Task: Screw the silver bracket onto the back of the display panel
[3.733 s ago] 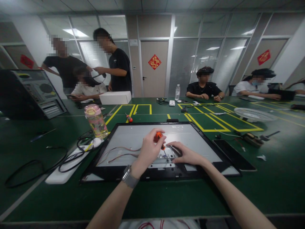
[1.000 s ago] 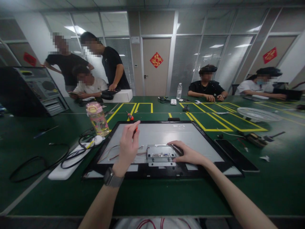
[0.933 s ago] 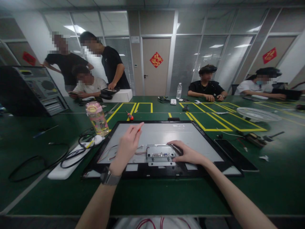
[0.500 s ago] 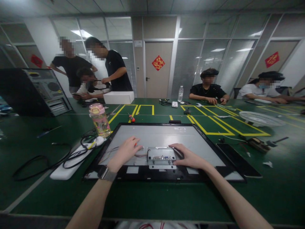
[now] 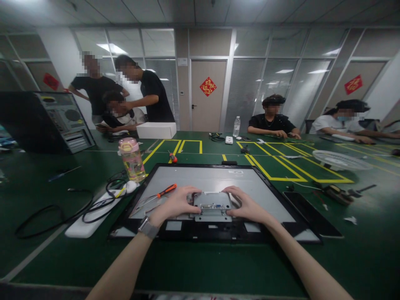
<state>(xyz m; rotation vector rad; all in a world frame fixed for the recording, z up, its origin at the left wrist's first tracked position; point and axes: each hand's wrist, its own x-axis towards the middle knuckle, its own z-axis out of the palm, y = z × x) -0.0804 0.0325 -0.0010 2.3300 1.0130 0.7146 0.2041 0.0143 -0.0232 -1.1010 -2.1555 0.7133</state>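
A small metal box with connector ports (image 5: pixel 211 201) sits near the front middle of the grey-backed display panel (image 5: pixel 262 196). My left hand (image 5: pixel 179 204) grips the box's left side, thumb in front and fingers behind. On its right side my right hand (image 5: pixel 246 205) holds it the same way. An orange-handled screwdriver (image 5: pixel 166 191) lies on the panel to the left, beyond my left hand, its shaft pointing down-left. Thin wires on the panel run toward the box and are partly hidden by my left hand.
Left of the panel are a white power strip (image 5: pixel 90 218), black cables and a pink-lidded bottle (image 5: pixel 131 158). A dark phone-like slab (image 5: pixel 312 213) lies to the right. A computer case (image 5: pixel 46 121) stands at far left. Several people are across the table.
My left hand has put the screwdriver down on the panel and moved right onto the metal box. My right hand has stayed at the box's right side.
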